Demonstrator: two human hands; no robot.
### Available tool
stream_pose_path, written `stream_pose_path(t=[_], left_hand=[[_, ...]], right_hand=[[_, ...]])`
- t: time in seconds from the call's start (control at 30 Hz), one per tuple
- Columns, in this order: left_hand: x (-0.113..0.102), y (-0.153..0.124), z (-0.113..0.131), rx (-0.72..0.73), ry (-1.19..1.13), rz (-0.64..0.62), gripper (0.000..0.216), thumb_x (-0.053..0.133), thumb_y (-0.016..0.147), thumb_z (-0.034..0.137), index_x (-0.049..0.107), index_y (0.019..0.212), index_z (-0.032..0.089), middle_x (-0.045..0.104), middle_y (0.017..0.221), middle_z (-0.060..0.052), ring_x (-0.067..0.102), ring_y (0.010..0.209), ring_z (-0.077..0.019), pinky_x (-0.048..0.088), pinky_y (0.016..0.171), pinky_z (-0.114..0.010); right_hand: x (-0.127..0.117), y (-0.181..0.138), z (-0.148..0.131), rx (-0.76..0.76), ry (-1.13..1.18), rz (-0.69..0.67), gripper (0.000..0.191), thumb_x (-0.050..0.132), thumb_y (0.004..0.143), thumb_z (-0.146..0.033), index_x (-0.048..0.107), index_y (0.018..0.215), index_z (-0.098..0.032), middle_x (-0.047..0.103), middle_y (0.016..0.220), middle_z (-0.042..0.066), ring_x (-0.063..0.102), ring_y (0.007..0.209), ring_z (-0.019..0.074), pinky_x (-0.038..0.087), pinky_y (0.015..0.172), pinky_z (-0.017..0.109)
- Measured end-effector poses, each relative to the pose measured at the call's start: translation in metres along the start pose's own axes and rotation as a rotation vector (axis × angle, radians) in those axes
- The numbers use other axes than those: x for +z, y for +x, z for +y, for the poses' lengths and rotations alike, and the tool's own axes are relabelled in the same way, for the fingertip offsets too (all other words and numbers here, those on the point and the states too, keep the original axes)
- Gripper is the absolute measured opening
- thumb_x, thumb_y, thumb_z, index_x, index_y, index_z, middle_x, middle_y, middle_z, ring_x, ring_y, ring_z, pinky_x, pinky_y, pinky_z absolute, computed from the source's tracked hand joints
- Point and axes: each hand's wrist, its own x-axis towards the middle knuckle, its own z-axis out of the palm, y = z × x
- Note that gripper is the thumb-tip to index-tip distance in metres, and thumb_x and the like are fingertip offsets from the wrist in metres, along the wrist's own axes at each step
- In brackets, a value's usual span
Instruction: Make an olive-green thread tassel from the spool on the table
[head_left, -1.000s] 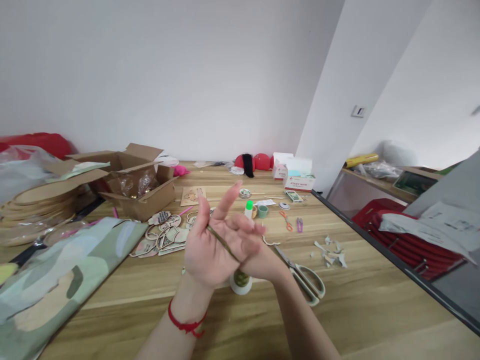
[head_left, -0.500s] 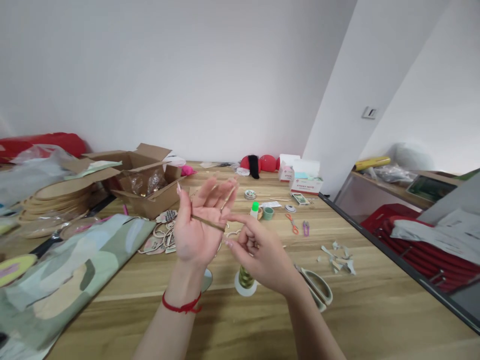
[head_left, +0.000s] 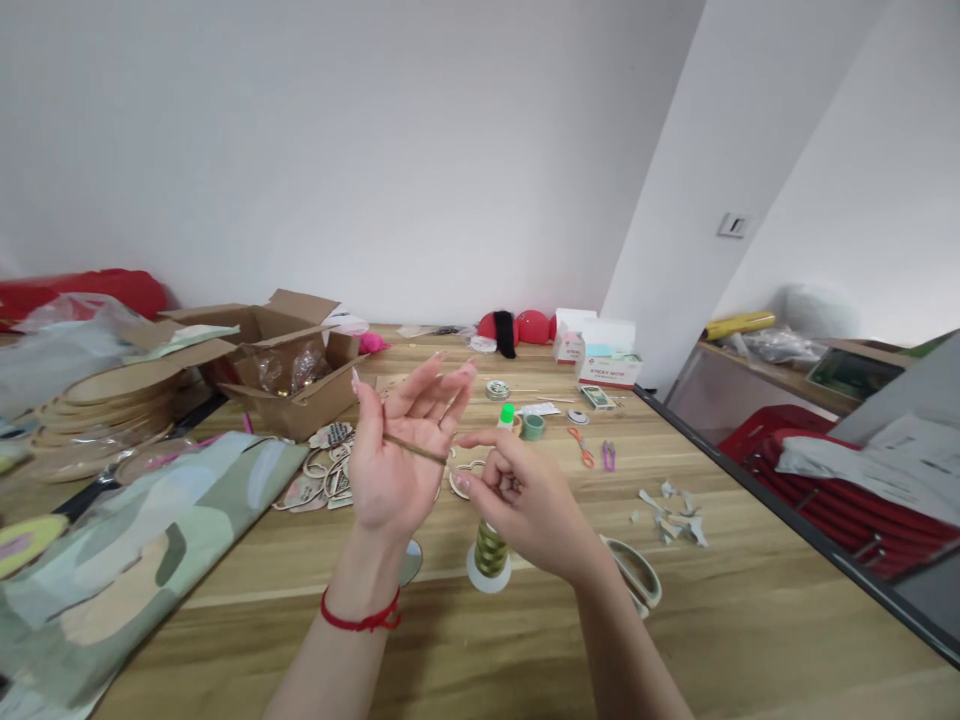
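My left hand (head_left: 401, 450) is held palm up with its fingers stretched. An olive-brown cord (head_left: 415, 448) runs across its palm, apparently looped round the hand. Beside the palm's edge is my right hand (head_left: 517, 490), its index finger and thumb apart near the cord and the other fingers curled. Below the hands a spool of shiny olive-gold cord (head_left: 491, 552) stands upright on the table. A glue stick with a green cap (head_left: 508, 413) shows behind the right hand. Part of a small round mirror-like disc (head_left: 411, 562) is visible by my left wrist.
Large scissors (head_left: 636, 575) lie right of my right forearm, with paper scraps (head_left: 679, 520) beyond. Orange scissors (head_left: 581, 448) and purple snips (head_left: 609, 456) lie farther back. A cardboard box (head_left: 289, 390), wooden cutouts (head_left: 326, 470) and patterned fabric (head_left: 172, 540) occupy the left.
My right index finger and thumb have moved slightly apart from the cord. A thin strand seen along my left fingers earlier no longer shows. The view has shifted a little.
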Motion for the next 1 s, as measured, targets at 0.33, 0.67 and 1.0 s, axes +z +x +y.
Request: stream_pose_path(t=[0.33, 0.67, 1.0], left_hand=[[-0.023, 0.007, -0.009, -0.014, 0.496, -0.003, 0.061, 0.03, 0.099, 0.05, 0.078, 0.084, 0.015, 0.074, 0.082, -0.01, 0.069, 0.083, -0.0213, 0.049, 0.089, -0.032], [-0.022, 0.015, 0.0, -0.257, -0.168, 0.165, 0.061, 0.027, 0.1, 0.047, 0.072, 0.076, 0.014, 0.065, 0.069, -0.007, 0.065, 0.074, -0.0162, 0.054, 0.074, -0.03], [-0.037, 0.02, 0.007, -0.075, -0.276, 0.236, 0.052, 0.027, 0.102, 0.04, 0.072, 0.086, 0.02, 0.07, 0.075, -0.002, 0.066, 0.082, -0.0131, 0.052, 0.08, -0.026]], right_hand=[[-0.033, -0.004, 0.013, 0.156, -0.205, -0.123, 0.031, 0.061, 0.087, -0.044, 0.067, 0.069, -0.019, 0.059, 0.062, 0.0, 0.048, 0.057, 0.0135, 0.034, 0.053, 0.025], [-0.058, -0.008, 0.028, 0.16, -0.332, 0.03, 0.028, 0.059, 0.088, -0.04, 0.068, 0.07, -0.02, 0.065, 0.067, 0.003, 0.054, 0.061, 0.0167, 0.039, 0.056, 0.028], [-0.063, -0.015, 0.016, 0.165, -0.3, -0.015, 0.027, 0.059, 0.088, -0.039, 0.069, 0.07, -0.02, 0.069, 0.071, 0.004, 0.058, 0.065, 0.0184, 0.04, 0.057, 0.03]])
